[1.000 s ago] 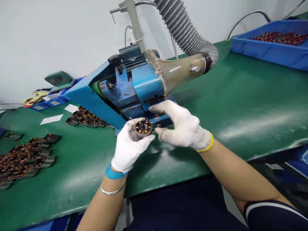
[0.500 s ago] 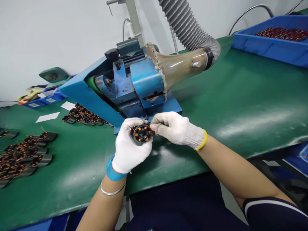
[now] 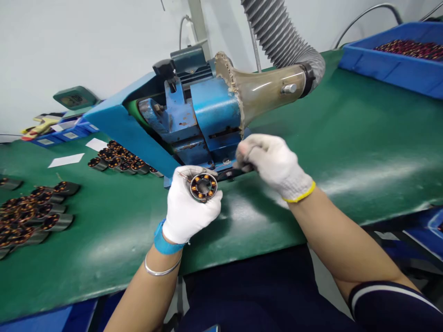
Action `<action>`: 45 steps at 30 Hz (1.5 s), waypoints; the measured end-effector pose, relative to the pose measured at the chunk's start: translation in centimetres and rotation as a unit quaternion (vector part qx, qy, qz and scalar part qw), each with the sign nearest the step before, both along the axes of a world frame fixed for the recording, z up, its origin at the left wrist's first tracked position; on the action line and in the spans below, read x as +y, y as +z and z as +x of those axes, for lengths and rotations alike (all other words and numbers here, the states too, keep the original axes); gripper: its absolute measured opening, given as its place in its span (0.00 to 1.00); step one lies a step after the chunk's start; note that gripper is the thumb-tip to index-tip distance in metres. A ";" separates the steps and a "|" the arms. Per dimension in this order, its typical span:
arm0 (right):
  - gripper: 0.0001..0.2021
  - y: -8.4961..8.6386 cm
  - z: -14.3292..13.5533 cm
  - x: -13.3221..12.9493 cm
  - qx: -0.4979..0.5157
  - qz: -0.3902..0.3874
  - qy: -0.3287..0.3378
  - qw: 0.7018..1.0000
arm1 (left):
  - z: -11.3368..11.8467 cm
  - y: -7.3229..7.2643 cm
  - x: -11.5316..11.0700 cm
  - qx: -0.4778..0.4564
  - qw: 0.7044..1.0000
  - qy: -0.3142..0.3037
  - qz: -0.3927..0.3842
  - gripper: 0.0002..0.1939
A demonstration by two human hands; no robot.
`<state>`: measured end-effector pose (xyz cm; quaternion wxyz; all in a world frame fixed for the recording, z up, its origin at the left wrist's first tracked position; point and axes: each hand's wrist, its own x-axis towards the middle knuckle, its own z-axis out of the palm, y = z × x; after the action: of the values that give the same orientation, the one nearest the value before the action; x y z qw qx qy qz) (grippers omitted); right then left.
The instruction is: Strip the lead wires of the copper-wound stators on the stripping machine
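Note:
My left hand (image 3: pixel 188 210), in a white glove, is closed around a motor stator (image 3: pixel 196 196). The stator is a round metal ring with orange copper windings inside, its open end facing me. A thin wire sticks out at its upper left. Apart from the stator, up and to the right, my right hand (image 3: pixel 268 159) has its gloved fingers curled together in a pinch. Whatever lies between those fingers, if anything, is hidden and slightly blurred. Just behind both hands stands a blue belt-driven machine (image 3: pixel 216 108) with a rusty slot at its front.
A clear funnel (image 3: pixel 270 90) and grey ribbed hose (image 3: pixel 273 32) join the machine's right side. Stators (image 3: pixel 31 212) stand in groups at left, with more stators (image 3: pixel 121 159) beside the machine. A blue bin (image 3: pixel 391 64) of small parts sits at the far right on the green table (image 3: pixel 363 152).
My right hand has moved away from the stator, up and to the right. My left hand keeps hold of the stator, which has turned slightly. The view has shifted a little.

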<state>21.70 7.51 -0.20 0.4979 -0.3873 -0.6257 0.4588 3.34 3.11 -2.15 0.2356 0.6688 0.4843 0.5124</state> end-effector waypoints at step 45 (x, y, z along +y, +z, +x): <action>0.09 -0.1 -0.6 -0.3 -0.129 -0.051 0.111 0.984 | -1.4 -1.0 0.0 0.063 0.993 -0.092 -0.027 0.27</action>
<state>21.06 7.21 -0.28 0.3387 -0.3962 -0.6993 0.4892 1.90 3.08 -3.13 0.2688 0.7351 0.4482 0.4318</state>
